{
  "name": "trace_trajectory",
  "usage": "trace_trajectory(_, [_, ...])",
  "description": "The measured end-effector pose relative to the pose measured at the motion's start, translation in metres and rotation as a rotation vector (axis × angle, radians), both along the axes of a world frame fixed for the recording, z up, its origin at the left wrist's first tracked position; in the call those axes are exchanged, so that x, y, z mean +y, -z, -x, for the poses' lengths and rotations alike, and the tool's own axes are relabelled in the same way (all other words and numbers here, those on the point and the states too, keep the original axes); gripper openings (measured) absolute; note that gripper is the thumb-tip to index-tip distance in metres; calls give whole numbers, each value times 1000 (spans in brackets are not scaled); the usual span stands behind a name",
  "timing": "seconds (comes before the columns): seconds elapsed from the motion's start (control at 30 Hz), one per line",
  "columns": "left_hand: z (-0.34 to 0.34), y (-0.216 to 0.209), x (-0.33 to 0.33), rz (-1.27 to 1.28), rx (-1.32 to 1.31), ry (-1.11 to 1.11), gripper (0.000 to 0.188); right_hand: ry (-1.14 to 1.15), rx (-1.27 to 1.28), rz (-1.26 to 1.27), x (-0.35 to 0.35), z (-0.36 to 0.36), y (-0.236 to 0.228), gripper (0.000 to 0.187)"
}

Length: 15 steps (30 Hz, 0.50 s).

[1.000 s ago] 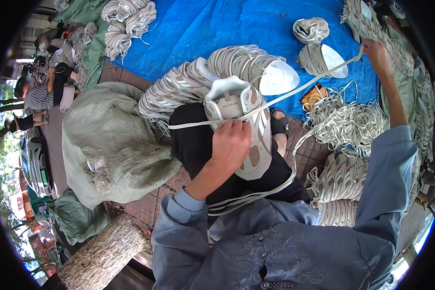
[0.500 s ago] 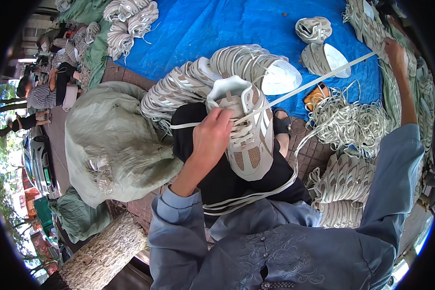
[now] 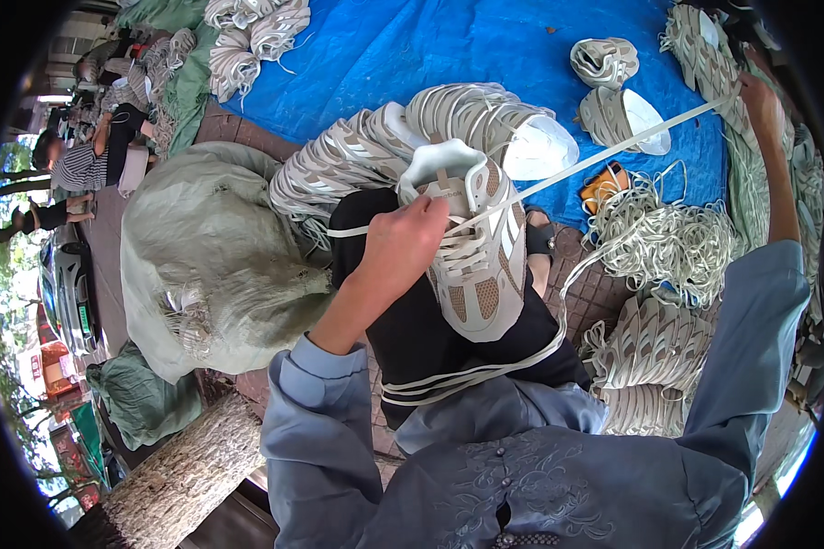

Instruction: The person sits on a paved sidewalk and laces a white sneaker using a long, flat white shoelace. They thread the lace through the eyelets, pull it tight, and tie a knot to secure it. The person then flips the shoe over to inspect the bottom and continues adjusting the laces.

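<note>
While the left hand (image 3: 403, 247) presses down on the tongue and lacing of a beige and white mesh sports shoe (image 3: 471, 242), its fingers are curled shut, pinching a flat white lace (image 3: 595, 160) where it enters the eyelets. The shoe lies on the person's lap, over black trousers (image 3: 421, 334), toe pointing toward the body and heel opening away. The right hand (image 3: 760, 96) is raised far out to the right, closed around the other end of the same lace, which runs taut and straight between the two hands. More loops of flat white lace (image 3: 467, 375) hang slack across the lap below the shoe.

Just beyond the shoe, a curved row of stacked matching shoe uppers (image 3: 375, 151) fans out on a blue tarpaulin (image 3: 412, 46). Two more uppers (image 3: 613, 87) sit farther out on the tarpaulin. A tangled heap of white laces (image 3: 668, 238) lies on the brick paving to the right, with further stacked uppers (image 3: 655, 352) near the right knee. To the left stands a bulging pale green woven sack (image 3: 201, 256). A log (image 3: 178, 476) lies at lower left. Another person in a striped top (image 3: 87, 165) sits at far left.
</note>
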<state>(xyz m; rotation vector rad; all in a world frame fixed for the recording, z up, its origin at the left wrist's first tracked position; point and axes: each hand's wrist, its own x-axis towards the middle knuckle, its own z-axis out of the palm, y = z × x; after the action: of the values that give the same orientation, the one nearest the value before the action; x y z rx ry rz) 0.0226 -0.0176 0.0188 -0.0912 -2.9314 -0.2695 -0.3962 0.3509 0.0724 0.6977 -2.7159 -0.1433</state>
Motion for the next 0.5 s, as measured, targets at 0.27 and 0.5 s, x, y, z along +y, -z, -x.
trace_trajectory(0.27, [-13, 2, -21, -128, 5, -139, 10, 174, -104, -45, 5, 0, 16, 21])
trace_trajectory(0.5, [-14, -3, -22, -113, 40, -137, 10, 199, -168, 50, -24, -20, 32, 22])
